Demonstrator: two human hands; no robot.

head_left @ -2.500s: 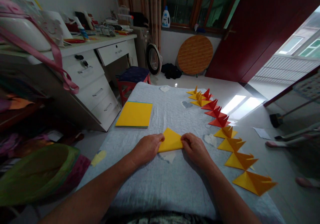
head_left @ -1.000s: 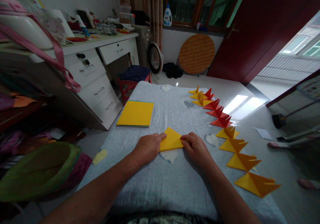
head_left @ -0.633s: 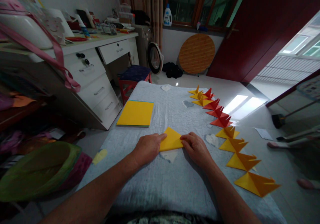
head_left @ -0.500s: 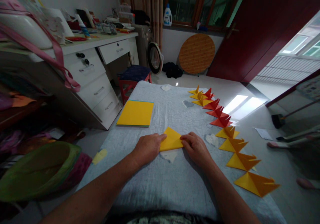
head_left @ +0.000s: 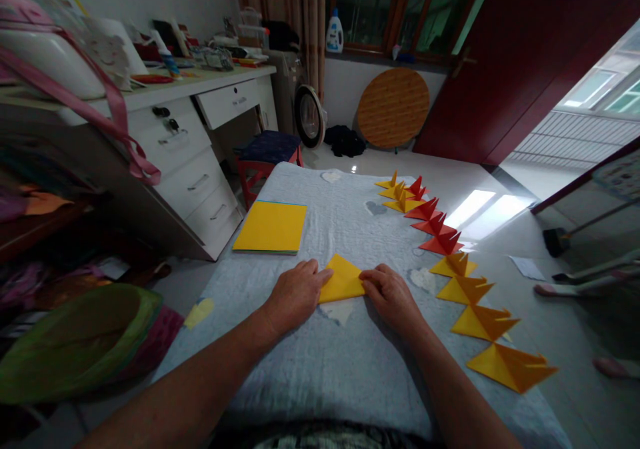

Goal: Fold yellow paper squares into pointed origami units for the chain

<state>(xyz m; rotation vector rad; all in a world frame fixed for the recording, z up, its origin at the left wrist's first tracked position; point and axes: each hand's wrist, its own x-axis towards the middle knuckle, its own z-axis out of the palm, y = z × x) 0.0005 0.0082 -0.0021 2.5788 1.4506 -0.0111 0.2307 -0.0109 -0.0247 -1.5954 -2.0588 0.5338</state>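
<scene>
Paper triangle [head_left: 343,281], smooth yellow, on quilted cloth [head_left: 330,362]

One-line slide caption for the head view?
Left hand and right hand press a folded yellow triangle on the cloth; sheet stack at left, folded pieces lined along the right.

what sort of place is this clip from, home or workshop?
Most likely a room in a home: a cluttered white desk with drawers, a front-loading washing machine by the curtain, a detergent bottle on the windowsill. The left hand and right hand press a folded yellow paper on a cloth-covered table.
</scene>
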